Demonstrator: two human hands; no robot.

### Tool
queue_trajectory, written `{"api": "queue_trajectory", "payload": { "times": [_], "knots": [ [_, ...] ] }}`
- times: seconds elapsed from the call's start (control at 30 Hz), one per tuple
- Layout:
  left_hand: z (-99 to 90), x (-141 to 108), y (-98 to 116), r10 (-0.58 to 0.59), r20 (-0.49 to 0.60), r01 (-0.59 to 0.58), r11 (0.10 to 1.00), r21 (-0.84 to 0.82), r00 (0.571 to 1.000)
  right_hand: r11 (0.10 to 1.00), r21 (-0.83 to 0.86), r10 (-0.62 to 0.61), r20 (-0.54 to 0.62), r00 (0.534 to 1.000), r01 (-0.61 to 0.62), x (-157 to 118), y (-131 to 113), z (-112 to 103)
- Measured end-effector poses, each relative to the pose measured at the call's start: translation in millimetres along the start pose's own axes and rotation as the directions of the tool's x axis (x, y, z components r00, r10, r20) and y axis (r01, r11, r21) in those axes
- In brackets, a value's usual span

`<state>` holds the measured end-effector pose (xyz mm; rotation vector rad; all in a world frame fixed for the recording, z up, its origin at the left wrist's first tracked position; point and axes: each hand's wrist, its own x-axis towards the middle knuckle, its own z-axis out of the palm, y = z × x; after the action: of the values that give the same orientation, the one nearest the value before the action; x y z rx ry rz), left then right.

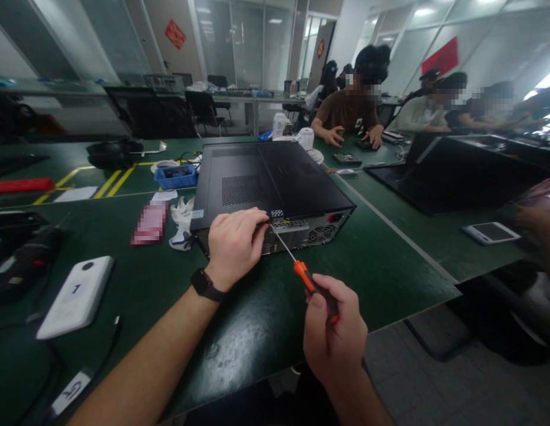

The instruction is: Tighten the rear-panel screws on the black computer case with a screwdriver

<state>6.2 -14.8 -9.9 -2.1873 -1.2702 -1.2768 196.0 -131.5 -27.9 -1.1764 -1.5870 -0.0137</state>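
Observation:
A black computer case (275,177) lies on its side on the green table (239,337), its rear panel with a fan grille facing me. My right hand (335,325) is wrapped round the handle of an orange and black screwdriver (304,275). The shaft points up and left, its tip at the case's rear upper edge. Beside that tip, the thumb and fingers of my left hand (239,239) are pinched together at the edge. Whatever they may hold there is too small to make out. A black watch is on my left wrist.
Left of the case are a blue tray (175,176), white gloves (181,225), a pink item (151,223) and a white power bank (76,296) with cables. A phone (490,233) and black panels lie right. People sit beyond.

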Motion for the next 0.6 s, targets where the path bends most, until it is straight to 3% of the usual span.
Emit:
{"api": "queue_trajectory", "payload": {
  "times": [0.13, 0.33, 0.6],
  "knots": [
    [1.1, -0.4, -0.2, 0.003, -0.009, -0.003, 1.000, 0.000, 1.000, 0.997, 0.016, 0.078, 0.040, 0.996, -0.079, -1.9, 1.7, -0.7],
    [1.2, -0.6, -1.3, 0.007, -0.014, -0.007, 1.000, 0.003, 1.000, 1.000, 0.001, 0.008, 0.014, 1.000, -0.008, 3.5, -3.6, -0.8],
    [0.4, 0.2, -1.4, 0.008, -0.002, -0.008, 1.000, 0.006, 1.000, 0.998, 0.049, 0.045, 0.042, 0.998, -0.047, 2.7, -4.6, -0.6]
  ]
}}
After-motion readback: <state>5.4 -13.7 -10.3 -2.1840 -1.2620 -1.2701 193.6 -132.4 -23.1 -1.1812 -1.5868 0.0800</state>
